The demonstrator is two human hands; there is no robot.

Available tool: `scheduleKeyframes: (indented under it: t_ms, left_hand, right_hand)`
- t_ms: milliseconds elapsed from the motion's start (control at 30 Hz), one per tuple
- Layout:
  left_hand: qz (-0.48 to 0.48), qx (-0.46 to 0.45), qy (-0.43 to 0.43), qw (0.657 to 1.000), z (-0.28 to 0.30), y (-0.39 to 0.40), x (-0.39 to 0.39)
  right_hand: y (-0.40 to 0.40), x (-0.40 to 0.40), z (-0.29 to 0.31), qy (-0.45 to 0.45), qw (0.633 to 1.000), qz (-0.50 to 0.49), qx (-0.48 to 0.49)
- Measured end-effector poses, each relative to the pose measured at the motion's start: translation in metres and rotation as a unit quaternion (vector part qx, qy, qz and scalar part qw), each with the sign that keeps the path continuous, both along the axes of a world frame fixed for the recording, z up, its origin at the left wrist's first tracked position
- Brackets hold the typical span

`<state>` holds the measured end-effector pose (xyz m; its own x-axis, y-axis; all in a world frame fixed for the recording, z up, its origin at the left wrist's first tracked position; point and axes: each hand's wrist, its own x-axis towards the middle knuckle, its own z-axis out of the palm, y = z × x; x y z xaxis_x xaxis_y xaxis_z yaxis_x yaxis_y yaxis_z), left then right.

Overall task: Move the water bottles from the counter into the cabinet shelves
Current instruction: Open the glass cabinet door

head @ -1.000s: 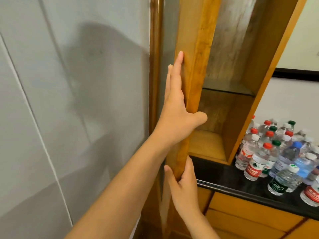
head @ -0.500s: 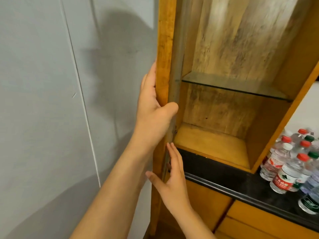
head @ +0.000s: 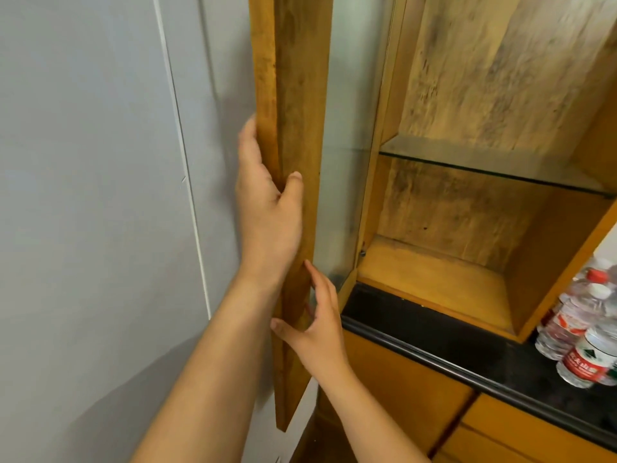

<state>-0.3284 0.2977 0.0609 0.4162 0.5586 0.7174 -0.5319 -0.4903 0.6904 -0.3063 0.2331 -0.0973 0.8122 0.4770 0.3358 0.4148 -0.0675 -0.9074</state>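
Note:
The wooden-framed glass cabinet door [head: 293, 95] stands swung wide, almost against the grey wall. My left hand [head: 267, 208] grips the door's wooden edge, fingers behind it and thumb in front. My right hand [head: 315, 325] touches the same frame lower down, with thumb and fingers loosely around it. The cabinet [head: 564, 248] is open, showing a glass shelf [head: 494, 168] and a wooden bottom shelf [head: 434, 279], both bare. A few water bottles [head: 581, 332] with red and white caps stand on the black counter [head: 444, 342] at the far right edge.
A grey panelled wall [head: 100, 195] fills the left side, close behind the door. Orange wooden drawers [head: 400, 392] sit below the counter. The cabinet's right side wall [head: 567, 262] separates the shelves from the bottles.
The door has swung further open toward the wall with both hands on its frame. My view has shifted left and closer, so most bottles have slid out of sight at the right.

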Motion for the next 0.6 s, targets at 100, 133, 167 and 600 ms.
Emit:
scheduleKeyframes:
  t_ms: [100,133,167,600]
  left_hand:
    - [0.018,0.002,-0.008,1.0,-0.001,0.007,0.001]
    - [0.024,0.007,-0.005,1.0,-0.002,0.009,0.001]
    - [0.033,0.015,-0.001,0.999,-0.002,0.011,0.001]
    - [0.147,0.093,0.019,0.985,-0.008,0.013,-0.007]
  right_hand:
    - [0.008,0.0,0.002,0.008,1.0,0.003,0.002]
    - [0.011,0.0,0.002,0.011,1.0,0.003,0.005]
    - [0.013,0.001,0.002,0.013,1.0,0.004,0.007]
    - [0.021,0.001,0.0,0.016,1.0,0.001,0.005]
